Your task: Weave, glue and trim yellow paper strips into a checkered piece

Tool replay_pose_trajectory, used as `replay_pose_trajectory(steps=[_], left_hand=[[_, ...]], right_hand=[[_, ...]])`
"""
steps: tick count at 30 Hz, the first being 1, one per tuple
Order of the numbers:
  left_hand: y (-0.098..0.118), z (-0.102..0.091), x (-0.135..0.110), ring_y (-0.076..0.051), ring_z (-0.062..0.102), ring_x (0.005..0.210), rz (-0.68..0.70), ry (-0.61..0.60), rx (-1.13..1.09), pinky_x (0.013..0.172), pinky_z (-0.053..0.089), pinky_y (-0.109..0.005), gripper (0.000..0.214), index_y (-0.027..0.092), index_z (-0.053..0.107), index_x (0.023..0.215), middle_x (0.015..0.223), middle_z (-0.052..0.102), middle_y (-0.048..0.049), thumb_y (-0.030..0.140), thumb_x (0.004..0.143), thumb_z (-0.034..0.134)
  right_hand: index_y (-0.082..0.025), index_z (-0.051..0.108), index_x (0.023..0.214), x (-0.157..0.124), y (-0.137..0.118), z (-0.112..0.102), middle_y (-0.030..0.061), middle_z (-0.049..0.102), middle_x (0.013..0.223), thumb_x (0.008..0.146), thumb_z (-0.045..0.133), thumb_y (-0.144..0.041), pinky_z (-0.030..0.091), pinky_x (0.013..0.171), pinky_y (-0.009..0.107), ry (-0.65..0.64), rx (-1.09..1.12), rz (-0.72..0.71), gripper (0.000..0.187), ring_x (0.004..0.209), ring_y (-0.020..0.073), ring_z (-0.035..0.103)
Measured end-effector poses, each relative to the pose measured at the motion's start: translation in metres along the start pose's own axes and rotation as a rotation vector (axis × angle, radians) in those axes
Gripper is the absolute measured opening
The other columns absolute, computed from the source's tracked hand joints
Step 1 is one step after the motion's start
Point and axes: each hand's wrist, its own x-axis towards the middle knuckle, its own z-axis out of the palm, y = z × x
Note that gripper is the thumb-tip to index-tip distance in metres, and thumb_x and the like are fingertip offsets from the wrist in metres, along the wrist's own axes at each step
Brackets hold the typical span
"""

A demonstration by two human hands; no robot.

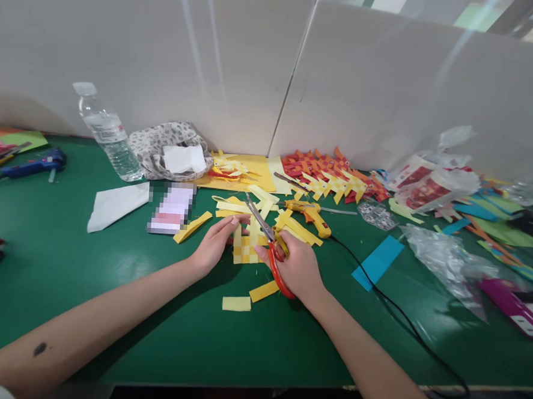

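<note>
While left hand [216, 243] curls at woven paper [244, 253], right hand [297, 264] grips scissors [270, 234].

Head view — forward and down, near above the green table [172, 332].

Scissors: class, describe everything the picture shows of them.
The scissors have shiny grey, metal-looking blades and a red handle that looks like plastic. The right hand grips them, partly hiding the handles. They lie slanted, tips pointing away from the person and leftward, the blades crossing over pale yellow strips. Whether the blades touch these, or stand open, is unclear.
</note>
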Motion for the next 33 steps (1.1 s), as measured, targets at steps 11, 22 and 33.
replay_pose_trajectory(steps=[11, 22, 33], left_hand=[[-0.0046, -0.0012, 0.0055, -0.012, 0.055, 0.077, 0.031, 0.144, -0.149, 0.066, 0.045, -0.021, 0.034, 0.022, 0.066, 0.099, 0.080, 0.060, 0.0011, 0.036, 0.069, 0.073], [0.0005, 0.0007, 0.0018, -0.012, 0.056, 0.080, 0.024, 0.073, -0.139, 0.073, 0.047, -0.023, 0.019, 0.018, 0.065, 0.080, 0.083, 0.061, -0.0004, 0.031, 0.069, 0.073], [-0.0007, -0.0029, 0.0058, -0.010, 0.058, 0.076, 0.021, 0.107, -0.232, 0.066, 0.047, -0.020, 0.021, 0.017, 0.065, 0.076, 0.082, 0.064, 0.0001, 0.030, 0.064, 0.077]], right_hand=[[-0.023, 0.047, 0.071, 0.0005, 0.0002, 0.0005, -0.0031, 0.051, 0.056, 0.073, 0.054, -0.058, 0.031, 0.050, 0.024, -0.058, -0.117, 0.060, 0.036, 0.052, 0.0144, 0.051], [-0.022, 0.053, 0.083, 0.0011, 0.0001, 0.0005, 0.0026, 0.065, 0.072, 0.076, 0.051, -0.056, 0.035, 0.052, 0.027, -0.114, -0.192, 0.086, 0.035, 0.064, 0.0205, 0.062], [-0.019, 0.054, 0.094, -0.0003, 0.0009, 0.0032, 0.0064, 0.066, 0.079, 0.075, 0.051, -0.062, 0.036, 0.053, 0.028, -0.090, -0.266, 0.019, 0.047, 0.072, 0.0231, 0.064]])
